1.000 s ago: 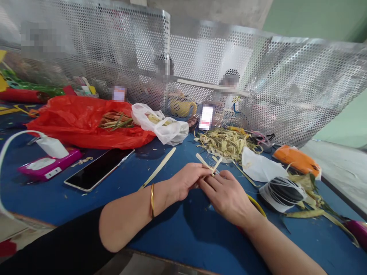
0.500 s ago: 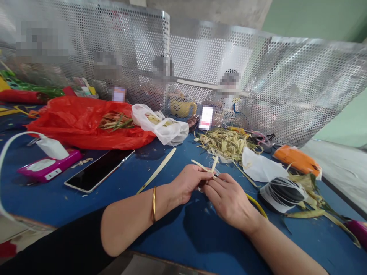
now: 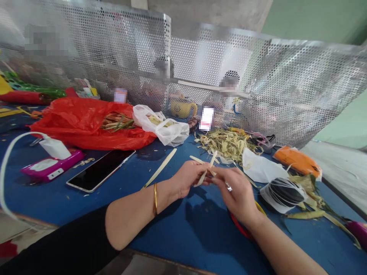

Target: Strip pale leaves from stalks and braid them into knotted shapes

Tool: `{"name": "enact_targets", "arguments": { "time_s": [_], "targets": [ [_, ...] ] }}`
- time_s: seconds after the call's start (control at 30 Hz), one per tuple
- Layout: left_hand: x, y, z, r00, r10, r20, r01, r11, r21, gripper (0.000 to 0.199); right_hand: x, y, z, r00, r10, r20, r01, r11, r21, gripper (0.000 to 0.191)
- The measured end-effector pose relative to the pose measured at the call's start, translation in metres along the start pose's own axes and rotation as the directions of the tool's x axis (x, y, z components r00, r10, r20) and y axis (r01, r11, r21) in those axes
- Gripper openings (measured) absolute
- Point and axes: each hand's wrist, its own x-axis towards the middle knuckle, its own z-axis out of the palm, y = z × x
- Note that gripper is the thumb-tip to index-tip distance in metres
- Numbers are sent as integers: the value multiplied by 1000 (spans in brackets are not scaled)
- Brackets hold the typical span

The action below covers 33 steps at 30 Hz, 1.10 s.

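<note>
A: In the head view, where are the strips [image 3: 213, 159]?
B: Up between the two hands, above the table [image 3: 160, 233], pale and crossing each other.
A: How is the left hand [image 3: 189, 177] set?
B: Pinching the strips, thumb against fingers. A gold bangle [image 3: 155, 199] circles that wrist.
A: And the right hand [image 3: 236, 191]?
B: Its fingertips pinch the strips too, just beside the left's. Something shiny shows at its fingers, too small to tell. Below that wrist is a red-and-yellow object [image 3: 241, 227], partly hidden.
A: What lies left of the hands?
B: One loose strip [image 3: 160, 168], nearest the left forearm, then a phone [image 3: 101, 170] lying flat and a purple socket [image 3: 51, 168] with a white plug [image 3: 56, 147] in it. Behind them, a red bag [image 3: 74, 122] touches a white bag [image 3: 172, 131].
A: Beyond the hands and to the right?
B: A leaf pile [image 3: 226, 145], with white paper [image 3: 263, 166] beside it. Nearer the right forearm sits a spool [image 3: 282, 194] wound with pale thread; an orange packet [image 3: 298, 160] lies behind it.
A: At the back?
B: A mesh screen [image 3: 200, 57].
</note>
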Motion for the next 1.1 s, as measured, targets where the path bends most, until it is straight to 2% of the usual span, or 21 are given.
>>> {"name": "enact_targets", "arguments": {
  "time_s": [0.03, 0.1, 0.13, 0.2, 0.27, 0.33, 0.43, 0.53, 0.63, 0.7, 0.8, 0.97, 1.03, 1.1],
  "targets": [
    [0, 2, 0, 1000, -22, 8, 22, 1000, -3, 25, 1, 4, -1, 980, 188, -67, -184, 980, 72, 19],
    [-2, 4, 0, 997, -71, 25, 71, 997, 8, 33, 3, 13, -2, 848, 520, -99, -484, 838, 251, 23],
    [-3, 4, 0, 996, -87, 30, 86, 996, 26, 36, 4, 17, -1, 778, 626, -43, -576, 740, 349, 26],
    [-4, 2, 2, 994, -94, 52, 89, 992, 87, 37, 5, 21, 1, 689, 709, 155, -671, 541, 507, 32],
    [-5, -3, 3, 995, -77, 70, 65, 985, 159, 34, 6, 21, 4, 659, 692, 296, -696, 411, 589, 35],
    [-5, -7, 4, 995, -54, 82, 33, 972, 234, 29, 5, 20, 7, 663, 678, 317, -687, 383, 618, 34],
    [-4, -9, 5, 996, -32, 85, 5, 953, 304, 22, 3, 18, 11, 662, 706, 250, -673, 414, 613, 32],
    [-5, -7, 6, 995, -59, 77, 33, 952, 304, 18, 1, 19, 15, 653, 732, 196, -675, 444, 588, 30],
    [-7, -3, 5, 993, -84, 88, 61, 969, 238, 18, 2, 20, 12, 702, 687, 189, -642, 495, 585, 29],
    [-6, 0, 3, 995, -45, 89, 31, 989, 147, 18, 5, 20, 8, 742, 633, 221, -612, 503, 611, 27],
    [-3, 3, -1, 997, 19, 73, -18, 1000, -11, 17, 9, 18, 4, 767, 571, 291, -601, 481, 638, 27],
    [-3, 4, -3, 989, -46, 141, 65, 989, -136, 16, 6, 15, 9, 815, 436, 382, -573, 512, 640, 22],
    [-4, 4, -2, 983, -71, 171, 98, 983, -156, 14, 3, 15, 12, 827, 429, 363, -558, 558, 614, 21],
    [-6, 3, -1, 982, -80, 172, 106, 983, -150, 10, 0, 16, 15, 840, 438, 320, -542, 642, 542, 20]
  ]
}}
